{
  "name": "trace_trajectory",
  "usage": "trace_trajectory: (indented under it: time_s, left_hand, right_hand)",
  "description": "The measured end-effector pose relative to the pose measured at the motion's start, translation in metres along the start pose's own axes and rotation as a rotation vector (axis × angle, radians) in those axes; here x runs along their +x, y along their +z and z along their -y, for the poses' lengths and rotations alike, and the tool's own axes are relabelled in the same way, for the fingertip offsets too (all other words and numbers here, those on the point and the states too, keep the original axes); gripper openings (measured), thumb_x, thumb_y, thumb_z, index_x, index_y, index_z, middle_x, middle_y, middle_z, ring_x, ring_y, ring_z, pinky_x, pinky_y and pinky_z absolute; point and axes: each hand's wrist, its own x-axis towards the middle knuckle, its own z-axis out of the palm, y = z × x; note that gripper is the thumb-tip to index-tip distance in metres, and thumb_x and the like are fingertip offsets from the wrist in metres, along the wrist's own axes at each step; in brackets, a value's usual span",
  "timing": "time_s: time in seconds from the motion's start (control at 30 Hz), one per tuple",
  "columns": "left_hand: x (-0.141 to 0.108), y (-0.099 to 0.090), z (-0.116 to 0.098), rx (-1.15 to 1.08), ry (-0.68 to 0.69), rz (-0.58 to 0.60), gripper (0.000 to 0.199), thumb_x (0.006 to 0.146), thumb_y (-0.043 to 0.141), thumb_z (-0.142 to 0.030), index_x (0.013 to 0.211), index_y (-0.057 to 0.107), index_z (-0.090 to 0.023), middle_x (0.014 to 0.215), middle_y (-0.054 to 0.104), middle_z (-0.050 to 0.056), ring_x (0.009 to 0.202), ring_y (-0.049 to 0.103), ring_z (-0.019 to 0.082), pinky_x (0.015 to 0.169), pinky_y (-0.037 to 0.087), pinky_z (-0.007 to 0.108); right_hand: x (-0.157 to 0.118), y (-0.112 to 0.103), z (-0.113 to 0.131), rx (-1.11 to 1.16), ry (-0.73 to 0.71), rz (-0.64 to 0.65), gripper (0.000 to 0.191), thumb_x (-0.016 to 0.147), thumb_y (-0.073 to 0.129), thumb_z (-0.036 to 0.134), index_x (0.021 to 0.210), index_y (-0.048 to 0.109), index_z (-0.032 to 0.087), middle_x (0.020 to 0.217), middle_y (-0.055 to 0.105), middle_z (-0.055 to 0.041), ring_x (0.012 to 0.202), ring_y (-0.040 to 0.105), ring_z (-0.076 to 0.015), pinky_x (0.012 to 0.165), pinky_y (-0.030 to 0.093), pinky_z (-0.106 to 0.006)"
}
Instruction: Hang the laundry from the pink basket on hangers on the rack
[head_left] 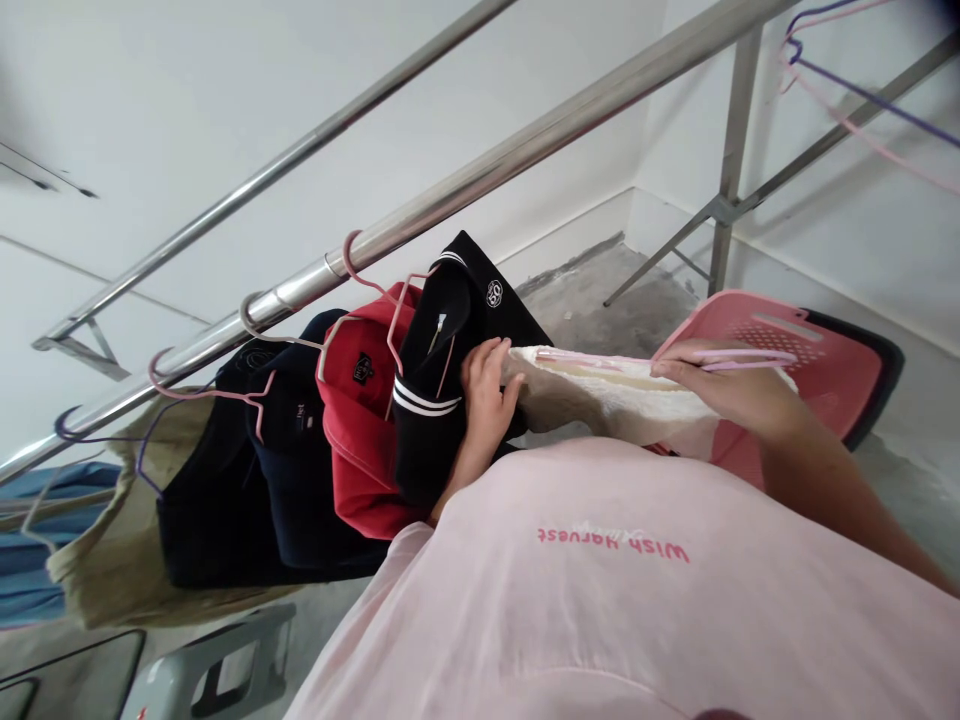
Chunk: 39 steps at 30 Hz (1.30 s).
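My left hand (487,395) grips one end of a cream-white garment (607,400) held out in front of my chest. My right hand (720,385) holds the other end together with a pale pink wire hanger (742,356) that lies along the cloth's top edge. Just left of my left hand hang a black polo shirt (442,340) with white stripes and a red shirt (364,430), each on a pink hanger hooked over a steel rail (480,180).
More dark shirts (247,470) and a khaki garment (105,560) hang further left on the rail. A pink laundry basket (817,350) sits behind my right hand. A second rail (247,190) runs behind. A grey stool (217,670) stands below left. Spare hangers (847,90) hang top right.
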Motion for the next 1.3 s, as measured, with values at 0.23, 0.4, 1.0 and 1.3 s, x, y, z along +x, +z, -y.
trace_trajectory:
  time_s: [0.23, 0.4, 1.0, 1.3]
  left_hand:
    - [-0.007, 0.006, 0.004, 0.034, -0.106, 0.043, 0.017, 0.094, 0.053, -0.025, 0.088, 0.068, -0.02, 0.085, 0.068, 0.002, 0.085, 0.06, 0.018, 0.09, 0.039, 0.035]
    - [-0.007, -0.001, 0.019, -0.167, -0.223, -0.243, 0.013, 0.092, 0.057, -0.028, 0.088, 0.064, -0.018, 0.085, 0.063, 0.002, 0.084, 0.058, 0.016, 0.08, 0.045, 0.029]
    - [-0.008, 0.015, 0.008, -0.259, -0.221, -0.285, 0.071, 0.091, 0.062, -0.035, 0.152, 0.028, -0.025, 0.159, 0.028, 0.012, 0.149, 0.027, 0.024, 0.124, 0.023, 0.042]
    - [-0.033, 0.038, 0.017, -0.473, -0.419, 0.304, 0.042, 0.088, 0.062, -0.033, 0.129, 0.058, -0.023, 0.144, 0.045, 0.012, 0.135, 0.045, 0.026, 0.108, 0.044, 0.043]
  right_hand:
    - [0.001, -0.007, 0.013, -0.013, -0.175, 0.031, 0.033, 0.08, 0.06, 0.051, 0.087, 0.071, 0.021, 0.091, 0.072, -0.0054, 0.081, 0.064, -0.0207, 0.072, 0.046, -0.033]
    - [0.007, -0.037, -0.016, -0.227, -0.252, -0.105, 0.038, 0.079, 0.061, 0.053, 0.098, 0.071, 0.021, 0.1, 0.071, -0.0088, 0.093, 0.063, -0.0253, 0.083, 0.044, -0.039]
    - [-0.049, -0.066, -0.024, 0.521, 0.073, 0.16, 0.029, 0.065, 0.083, 0.041, 0.089, 0.073, 0.028, 0.099, 0.069, -0.0081, 0.083, 0.066, -0.0238, 0.063, 0.05, -0.031]
    - [-0.041, -0.058, 0.056, 0.899, -0.063, -0.273, 0.029, 0.067, 0.071, 0.021, 0.095, 0.072, 0.026, 0.089, 0.071, -0.0054, 0.068, 0.066, -0.0213, 0.05, 0.047, -0.03]
